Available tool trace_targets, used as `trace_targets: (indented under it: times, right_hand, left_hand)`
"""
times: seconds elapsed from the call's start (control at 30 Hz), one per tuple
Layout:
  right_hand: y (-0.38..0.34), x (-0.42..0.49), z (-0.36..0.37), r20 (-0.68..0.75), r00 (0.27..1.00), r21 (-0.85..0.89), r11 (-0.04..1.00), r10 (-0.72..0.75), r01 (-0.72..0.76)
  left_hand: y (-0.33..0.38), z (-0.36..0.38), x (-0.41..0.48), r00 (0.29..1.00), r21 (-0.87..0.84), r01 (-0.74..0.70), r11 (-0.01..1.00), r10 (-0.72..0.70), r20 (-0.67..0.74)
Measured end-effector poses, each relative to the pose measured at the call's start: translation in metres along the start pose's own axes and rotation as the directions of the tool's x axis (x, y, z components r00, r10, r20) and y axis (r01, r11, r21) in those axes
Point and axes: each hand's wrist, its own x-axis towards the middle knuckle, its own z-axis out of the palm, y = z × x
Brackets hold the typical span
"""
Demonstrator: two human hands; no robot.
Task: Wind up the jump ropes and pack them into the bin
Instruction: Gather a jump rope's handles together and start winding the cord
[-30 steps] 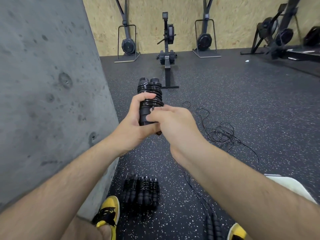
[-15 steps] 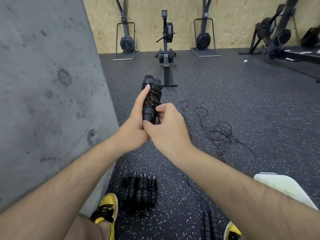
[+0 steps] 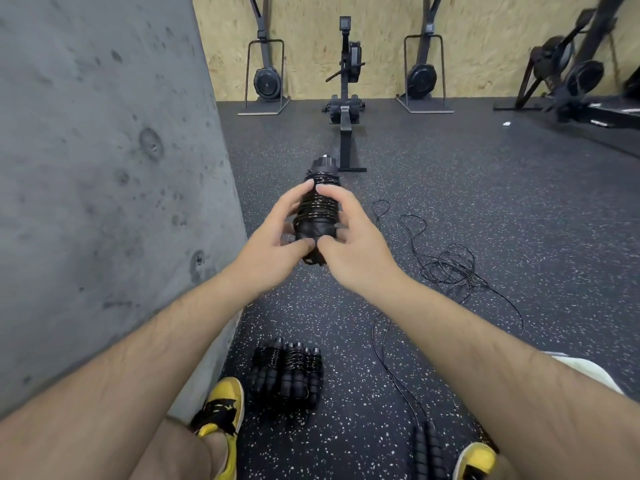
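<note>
A wound black jump rope, its cord coiled round the paired handles, is held up in front of me. My left hand grips its left side and my right hand grips its right side, thumbs meeting under it. Several wound ropes lie bundled on the floor between my feet. A loose black rope sprawls on the floor to the right, and its handles lie near my right shoe. No bin is in view.
A grey concrete wall stands close on the left. Rowing and ski machines line the far plywood wall. A white object shows behind my right forearm. Yellow shoes stand at the bottom, on speckled rubber floor.
My right hand has shifted from the bundle's lower end to its right side, so both hands now cup it. The bundle has dropped a little and tilted more upright.
</note>
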Motion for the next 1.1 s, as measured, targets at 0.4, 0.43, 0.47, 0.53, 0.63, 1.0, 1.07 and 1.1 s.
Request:
trace_targets:
  times: [0.4,0.43,0.47,0.53,0.63,1.0,1.07,1.1]
  right_hand:
    - [0.034,0.017,0.018,-0.026,0.982,0.157,0.97,0.19,-0.183]
    - [0.04,0.017,0.022,-0.027,0.976,0.153,0.966,0.216,-0.21]
    - [0.047,0.018,0.026,-0.025,0.97,0.148,0.96,0.243,-0.237]
    - [0.062,0.02,0.031,-0.004,0.958,0.099,0.954,0.286,-0.284]
    - [0.091,0.021,0.037,0.037,0.938,0.018,0.938,0.344,-0.345]
    - [0.242,-0.037,0.132,0.139,0.751,-0.035,0.761,0.646,-0.648]
    - [0.266,-0.049,0.146,0.159,0.714,-0.034,0.726,0.682,-0.686]
    - [0.274,-0.054,0.152,0.161,0.701,-0.036,0.714,0.695,-0.7]
  left_hand:
    - [-0.037,0.004,0.002,0.988,0.025,0.122,0.992,-0.118,-0.1]
    - [-0.042,0.006,0.002,0.984,0.009,0.147,0.989,-0.145,-0.102]
    - [-0.049,0.009,0.001,0.979,-0.011,0.173,0.985,-0.173,-0.107]
    - [-0.066,0.018,-0.001,0.967,-0.051,0.219,0.974,-0.224,-0.122]
    - [-0.105,0.036,-0.006,0.95,-0.082,0.277,0.957,-0.286,-0.127]
    - [-0.259,0.068,-0.081,0.778,0.039,0.627,0.778,-0.625,-0.056]
    - [-0.285,0.078,-0.098,0.745,0.045,0.667,0.744,-0.667,-0.021]
    - [-0.294,0.082,-0.104,0.733,0.053,0.679,0.732,-0.68,-0.014]
